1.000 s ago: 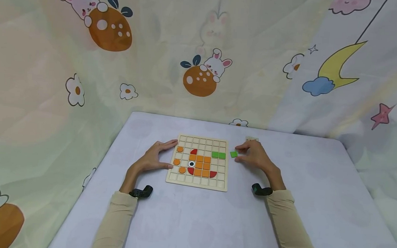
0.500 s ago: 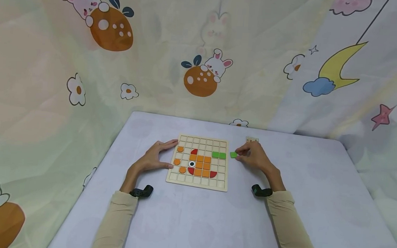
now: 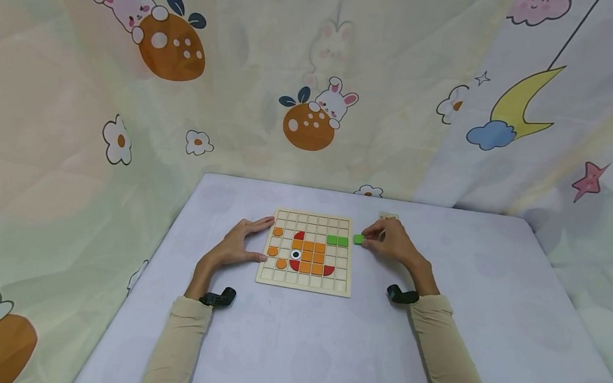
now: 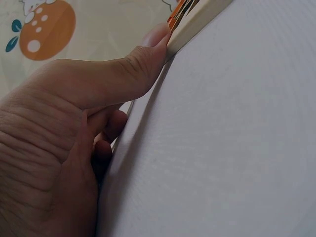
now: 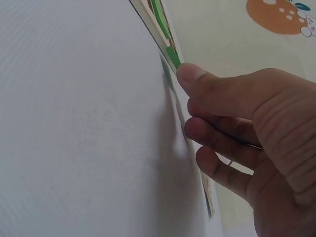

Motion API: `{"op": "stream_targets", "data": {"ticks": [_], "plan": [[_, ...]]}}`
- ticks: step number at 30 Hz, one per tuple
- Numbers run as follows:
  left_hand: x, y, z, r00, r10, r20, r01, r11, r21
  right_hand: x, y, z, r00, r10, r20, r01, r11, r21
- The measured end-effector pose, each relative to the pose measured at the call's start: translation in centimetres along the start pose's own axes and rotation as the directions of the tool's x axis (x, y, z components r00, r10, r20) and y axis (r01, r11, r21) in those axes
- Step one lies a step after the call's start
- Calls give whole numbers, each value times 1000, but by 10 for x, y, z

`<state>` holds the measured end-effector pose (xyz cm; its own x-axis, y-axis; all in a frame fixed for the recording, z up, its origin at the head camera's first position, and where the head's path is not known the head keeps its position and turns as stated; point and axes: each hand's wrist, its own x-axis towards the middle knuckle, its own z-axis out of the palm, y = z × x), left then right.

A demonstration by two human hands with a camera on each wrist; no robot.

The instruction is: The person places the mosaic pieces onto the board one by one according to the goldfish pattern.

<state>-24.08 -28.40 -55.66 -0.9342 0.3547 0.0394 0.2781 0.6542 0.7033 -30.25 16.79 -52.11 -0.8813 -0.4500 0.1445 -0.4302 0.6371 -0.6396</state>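
A square wooden grid board [image 3: 301,280] lies on the table. My left hand [image 3: 234,247] spans its left edge, index finger and thumb apart and touching the rim. In the left wrist view the left thumb [image 4: 133,69] lies against the board's side [image 4: 197,24]. My right hand [image 3: 392,240] pinches a green square tile [image 3: 358,240] between thumb and fingers, just beyond the board's right edge. The right wrist view has that green tile [image 5: 173,57] at the fingertips, above the table. Two green tiles [image 3: 337,241] sit side by side on the board.
Orange square tiles [image 3: 313,256], red rounded pieces [image 3: 328,271], a black-and-white eye disc [image 3: 295,254] and orange discs [image 3: 278,232] lie on the board. A small patterned card [image 3: 389,216] is behind the right hand. A printed curtain [image 3: 249,94] hangs behind the white table [image 3: 307,344].
My right hand has shifted slightly left, bringing the green tile nearer the board. The tile has turned from slanted to straighter. My left hand stays in place.
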Motion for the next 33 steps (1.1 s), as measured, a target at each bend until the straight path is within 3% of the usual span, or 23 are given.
{"op": "stream_targets", "data": {"ticks": [12,27,33], "plan": [[-1,1,-2,1000,1,-5,-1,1000,3,4,-2,3,998,-37,-48,36,999,-22],[-2,-1,-1,1000,18,-10,-18,1000,17,17,-10,24,995,-36,-92,34,999,-27],[-2,0,-1,1000,12,-3,-12,1000,13,21,-16,29,991,-77,-105,72,997,-41]]}}
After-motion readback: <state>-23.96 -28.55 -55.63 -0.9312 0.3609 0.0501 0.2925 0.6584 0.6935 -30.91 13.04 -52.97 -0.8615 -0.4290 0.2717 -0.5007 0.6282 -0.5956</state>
